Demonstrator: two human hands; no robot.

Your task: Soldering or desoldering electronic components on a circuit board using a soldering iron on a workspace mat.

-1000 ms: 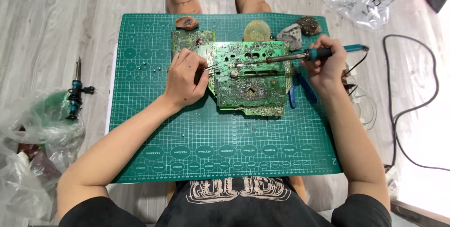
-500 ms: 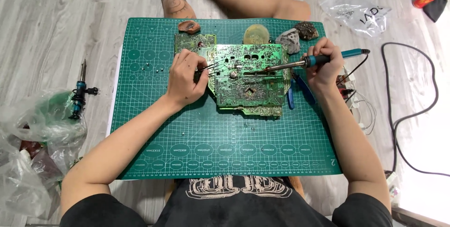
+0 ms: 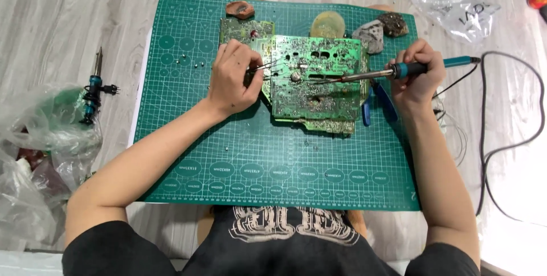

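Note:
A large green circuit board (image 3: 319,85) lies solder side up on a green cutting mat (image 3: 273,168). My left hand (image 3: 233,79) grips metal tweezers (image 3: 266,66) whose tips point at the board's left part. My right hand (image 3: 419,74) holds a blue-handled soldering iron (image 3: 393,72); its metal tip rests on the board near the middle. A smaller green board (image 3: 246,30) lies just beyond my left hand.
Blue-handled pliers (image 3: 377,104) lie at the board's right edge. A round yellowish pad (image 3: 327,24), a grey sponge lump (image 3: 370,34) and a brown holder (image 3: 239,9) sit at the mat's far edge. A second iron (image 3: 92,91) and plastic bags (image 3: 40,139) lie left; a black cable (image 3: 490,122) runs right.
The view has tilted slightly, so the mat sits lower in frame. Both hands stay on the board; the iron tip and tweezers have barely shifted.

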